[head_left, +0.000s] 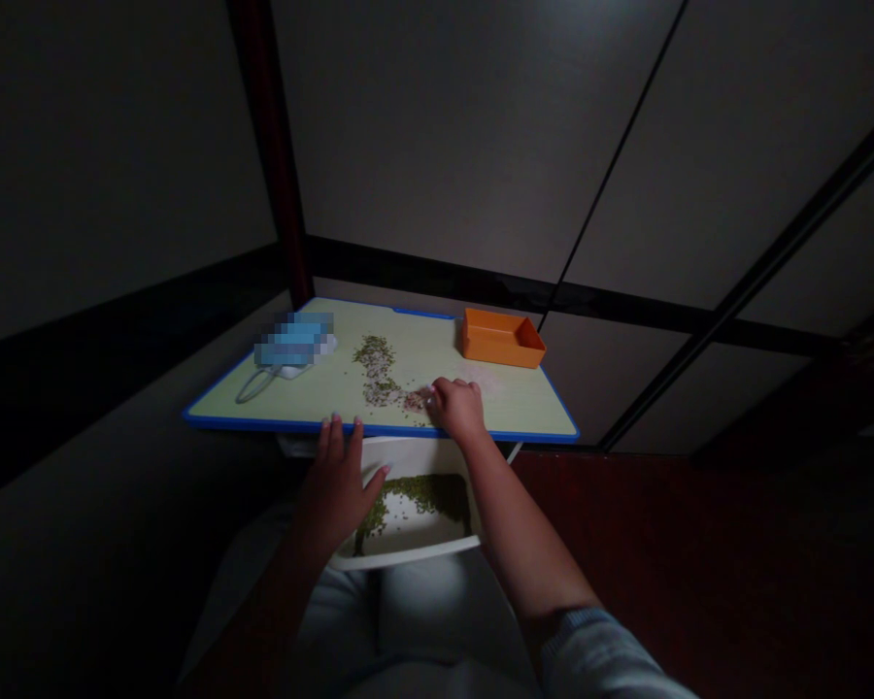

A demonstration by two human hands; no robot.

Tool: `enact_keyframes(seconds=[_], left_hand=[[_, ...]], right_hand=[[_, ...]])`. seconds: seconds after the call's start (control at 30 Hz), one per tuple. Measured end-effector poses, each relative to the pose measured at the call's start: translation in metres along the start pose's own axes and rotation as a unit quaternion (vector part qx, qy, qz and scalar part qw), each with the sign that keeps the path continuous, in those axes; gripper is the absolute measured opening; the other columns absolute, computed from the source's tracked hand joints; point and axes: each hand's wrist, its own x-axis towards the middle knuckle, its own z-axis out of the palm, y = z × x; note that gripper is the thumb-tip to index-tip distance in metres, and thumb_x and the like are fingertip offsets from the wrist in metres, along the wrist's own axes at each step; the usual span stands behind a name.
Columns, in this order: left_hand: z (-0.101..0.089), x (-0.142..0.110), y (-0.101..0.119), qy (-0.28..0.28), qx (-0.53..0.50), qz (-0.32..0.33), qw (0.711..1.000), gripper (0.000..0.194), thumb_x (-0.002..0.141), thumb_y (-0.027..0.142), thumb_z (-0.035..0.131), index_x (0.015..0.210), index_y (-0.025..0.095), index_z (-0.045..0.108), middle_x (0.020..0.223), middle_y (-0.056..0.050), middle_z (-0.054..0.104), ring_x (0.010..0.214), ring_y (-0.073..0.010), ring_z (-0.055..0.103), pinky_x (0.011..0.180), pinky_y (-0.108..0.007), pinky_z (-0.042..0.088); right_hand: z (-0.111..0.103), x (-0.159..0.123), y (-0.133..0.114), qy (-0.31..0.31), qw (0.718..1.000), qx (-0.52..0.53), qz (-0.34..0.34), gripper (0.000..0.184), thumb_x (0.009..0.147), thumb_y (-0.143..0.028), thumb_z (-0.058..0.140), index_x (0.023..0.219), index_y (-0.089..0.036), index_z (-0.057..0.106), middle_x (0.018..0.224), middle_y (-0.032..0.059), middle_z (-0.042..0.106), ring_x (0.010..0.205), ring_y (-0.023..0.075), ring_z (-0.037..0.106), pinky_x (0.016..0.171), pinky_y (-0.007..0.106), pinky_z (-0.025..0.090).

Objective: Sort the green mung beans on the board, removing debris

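A pale green board with a blue rim [298, 413] lies in front of me. A trail of small green and pinkish beans [377, 371] is scattered across its middle. My right hand [457, 408] rests on the board at the near end of the trail, its fingers curled over a small pinkish heap. My left hand [339, 481] sits at the board's near edge, fingers stretched out over the rim of a white tray [408, 555] on my lap. The tray holds a layer of green beans [422, 493].
An orange box [501, 337] stands at the board's far right corner. A blue face mask [291, 349] with loops lies at the far left. Dark walls and a dark red post surround the board; reddish floor lies to the right.
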Motion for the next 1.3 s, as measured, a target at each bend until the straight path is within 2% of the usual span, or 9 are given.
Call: enact_keyframes(seconds=[0.57, 0.9, 1.13, 1.3], left_hand=[[0.0012, -0.0002, -0.0003, 0.000, 0.003, 0.002, 1.000, 0.074, 0.082, 0.048, 0.049, 0.140, 0.005, 0.035, 0.151, -0.030, 0.024, 0.143, -0.0406, 0.017, 0.109, -0.054, 0.033], [-0.0012, 0.0007, -0.0001, -0.002, 0.015, 0.007, 1.000, 0.075, 0.081, 0.047, 0.051, 0.140, 0.003, 0.035, 0.149, -0.032, 0.024, 0.142, -0.0414, 0.018, 0.107, -0.054, 0.036], [-0.0007, 0.0005, 0.0005, 0.006, 0.010, 0.003, 1.000, 0.074, 0.080, 0.046, 0.053, 0.139, 0.005, 0.037, 0.151, -0.029, 0.026, 0.143, -0.0393, 0.019, 0.108, -0.053, 0.035], [-0.0005, 0.0004, 0.0002, 0.006, 0.005, 0.003, 1.000, 0.073, 0.080, 0.046, 0.052, 0.138, 0.004, 0.037, 0.150, -0.030, 0.026, 0.142, -0.0401, 0.019, 0.108, -0.055, 0.035]], right_hand=[[0.0033, 0.0022, -0.0036, -0.001, 1.000, -0.003, -0.015, 0.024, 0.096, -0.032, 0.041, 0.097, -0.023, 0.063, 0.087, 0.0055, 0.068, 0.087, 0.0173, 0.057, 0.076, 0.029, 0.025], [0.0039, 0.0041, -0.0055, 0.003, 1.000, -0.009, 0.004, 0.028, 0.097, -0.032, 0.038, 0.097, -0.021, 0.064, 0.088, 0.0071, 0.068, 0.087, 0.0182, 0.057, 0.077, 0.030, 0.027], [0.0044, 0.0058, -0.0074, 0.001, 1.000, -0.015, 0.005, 0.026, 0.096, -0.032, 0.040, 0.098, -0.021, 0.064, 0.090, 0.0073, 0.068, 0.087, 0.0184, 0.058, 0.077, 0.030, 0.027], [0.0043, 0.0063, -0.0079, 0.003, 1.000, -0.016, -0.004, 0.026, 0.097, -0.033, 0.040, 0.099, -0.022, 0.064, 0.091, 0.0065, 0.068, 0.088, 0.0179, 0.057, 0.076, 0.029, 0.028]])
